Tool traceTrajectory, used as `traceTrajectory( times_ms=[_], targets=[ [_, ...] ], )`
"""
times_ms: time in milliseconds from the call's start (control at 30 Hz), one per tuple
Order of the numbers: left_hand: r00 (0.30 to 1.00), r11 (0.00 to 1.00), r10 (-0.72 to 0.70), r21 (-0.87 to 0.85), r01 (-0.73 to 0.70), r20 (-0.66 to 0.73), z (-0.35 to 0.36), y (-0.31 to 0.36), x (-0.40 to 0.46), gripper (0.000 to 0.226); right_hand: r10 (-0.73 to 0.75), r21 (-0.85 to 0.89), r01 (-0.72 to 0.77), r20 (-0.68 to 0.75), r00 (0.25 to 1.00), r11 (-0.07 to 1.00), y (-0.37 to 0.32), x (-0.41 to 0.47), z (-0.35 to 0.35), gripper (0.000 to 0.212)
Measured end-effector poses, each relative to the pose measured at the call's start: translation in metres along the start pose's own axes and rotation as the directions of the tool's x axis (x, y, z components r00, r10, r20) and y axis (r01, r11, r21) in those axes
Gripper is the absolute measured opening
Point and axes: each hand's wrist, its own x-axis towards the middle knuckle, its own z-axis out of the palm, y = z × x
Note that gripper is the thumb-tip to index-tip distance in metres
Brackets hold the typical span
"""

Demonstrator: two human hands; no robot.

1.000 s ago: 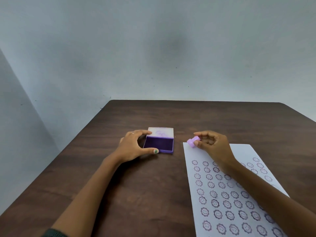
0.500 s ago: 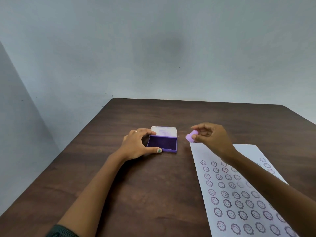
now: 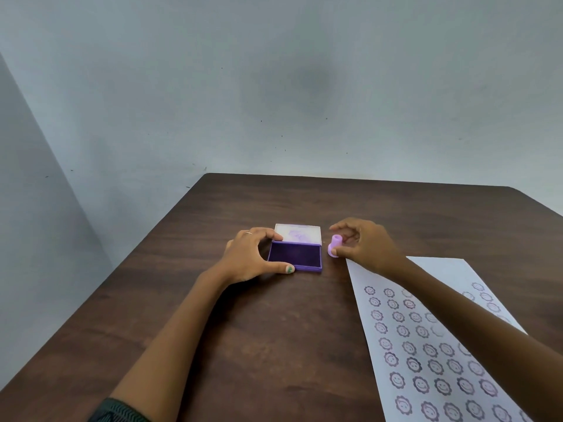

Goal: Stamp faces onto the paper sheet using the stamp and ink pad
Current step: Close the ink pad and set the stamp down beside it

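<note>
Two hands work over a dark wooden table [image 3: 274, 345], the biggest thing in view, which stands against a plain grey wall [image 3: 274, 86]. Next in size is the white paper sheet [image 3: 438, 269], lying flat toward the right, its near part already crowded with rows of purple smiling faces [image 3: 420, 383] while the strip at its far end is bare; the right forearm crosses over part of it. Left of the sheet's far corner sits the ink pad [image 3: 295, 257], a shallow purple case with its pale lid [image 3: 298, 234] folded back and lying open behind; the tray holds only the dark violet pad, evenly coloured as far as can be told. The left hand [image 3: 248, 257] brackets the case, forefinger curled at its far left corner and thumb along its near edge, fingers spread and steadying, not lifting. The right hand [image 3: 365, 245] pinches the small lilac stamp [image 3: 333, 245] between thumb and fingertips, the other fingers loosely curled, and holds it just right of the case, seemingly off the pad. I judge the step to be inking: bring the stamp face flat onto the pad, press lightly and squarely, lift straight, then print in the bare strip so that faces do not overlap.
</note>
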Motion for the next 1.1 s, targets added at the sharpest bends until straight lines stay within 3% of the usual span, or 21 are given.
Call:
traceTrajectory(
  times_ms=[67, 200, 433, 867, 1100],
  targets=[
    [1.0, 1.0, 0.0, 0.0, 0.0, -0.001, -0.001, 0.0, 0.0, 0.073, 0.005, 0.044, -0.004, -0.018, 1.0, 0.999, -0.002, 0.005, -0.004, 0.043],
    [1.0, 1.0, 0.001, -0.003, -0.001, 0.01, -0.001, 0.0, 0.0, 0.07, 0.01, 0.069, -0.006, -0.063, 0.998, 0.998, -0.01, 0.023, -0.005, 0.032],
    [1.0, 1.0, 0.005, -0.014, -0.005, 0.001, -0.001, -0.001, 0.0, 0.071, 0.087, -0.172, -0.051, 0.209, 0.974, 0.984, -0.02, 0.065, 0.023, 0.026],
    [0.999, 1.0, -0.001, 0.002, 0.001, 0.039, -0.005, 0.003, 0.0, 0.071, 0.117, -0.248, -0.058, 0.228, 0.967, 0.967, -0.03, 0.082, 0.031, 0.021],
    [0.999, 0.999, -0.006, -0.041, 0.008, 0.044, -0.005, 0.003, 0.0, 0.068, 0.048, -0.233, 0.0, 0.199, 0.979, 0.973, -0.039, 0.077, 0.019, 0.022]
  ],
)
